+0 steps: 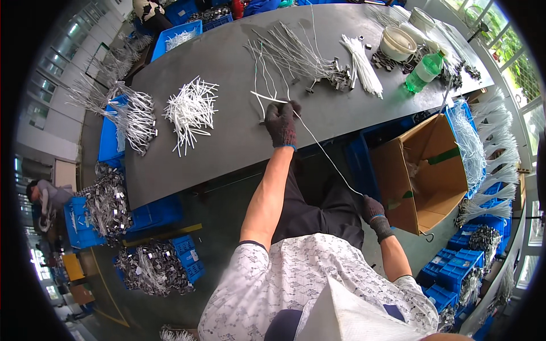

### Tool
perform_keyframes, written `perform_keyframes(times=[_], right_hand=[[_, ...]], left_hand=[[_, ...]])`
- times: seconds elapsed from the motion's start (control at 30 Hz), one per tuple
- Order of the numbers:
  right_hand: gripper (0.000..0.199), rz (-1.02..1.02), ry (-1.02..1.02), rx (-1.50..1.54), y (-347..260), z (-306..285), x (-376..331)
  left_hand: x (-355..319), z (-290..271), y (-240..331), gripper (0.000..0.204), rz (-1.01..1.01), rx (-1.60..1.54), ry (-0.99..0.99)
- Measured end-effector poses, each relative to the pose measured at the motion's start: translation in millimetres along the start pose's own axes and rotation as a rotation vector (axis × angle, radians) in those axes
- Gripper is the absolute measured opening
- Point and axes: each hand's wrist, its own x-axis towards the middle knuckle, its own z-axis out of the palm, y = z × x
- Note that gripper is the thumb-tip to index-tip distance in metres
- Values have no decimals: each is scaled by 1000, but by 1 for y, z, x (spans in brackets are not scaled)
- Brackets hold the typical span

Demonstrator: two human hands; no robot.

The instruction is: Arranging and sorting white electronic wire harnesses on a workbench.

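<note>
My left hand [281, 124], in a dark knitted glove, is over the near edge of the grey table with its fingers closed. A short white tube [263, 97] sticks out of that grip to the left. From there a thin white wire [321, 146] runs slanting down to my right hand [375, 216]. That hand, also gloved, is low beside the cardboard box, closed on the wire's lower end. Loose thin wires [268, 71] lie just beyond my left hand. A small dark connector is by its left side. The fingers partly hide the tube and wire.
A pile of white tubes [192, 111] lies on the table [227, 142] at left. Wires with metal ends [338, 74], a tube bundle [364, 65], a bucket [397, 44] and a green bottle [425, 73] are at right. The open cardboard box [426, 176] stands beside the table.
</note>
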Motion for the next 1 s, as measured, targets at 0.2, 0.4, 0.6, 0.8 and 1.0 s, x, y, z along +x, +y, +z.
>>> perform_keyframes(times=[0.2,0.4,0.6,0.8,1.0], right_hand=[[24,27,5,40,24,15,-19],[24,6,53,72,11,6,-26],[29,29,60,131,32,19,-28],[31,40,81,137,23,27,-16],[29,24,38,98,4,8,-12]], left_hand=[[-6,-14,4,8,-259,-58,-191],[41,-95,-8,12,-403,128,72],[77,-217,-17,23,-256,1705,14],[85,-216,-38,19,-33,1803,84],[106,-244,-57,18,-29,1782,63]])
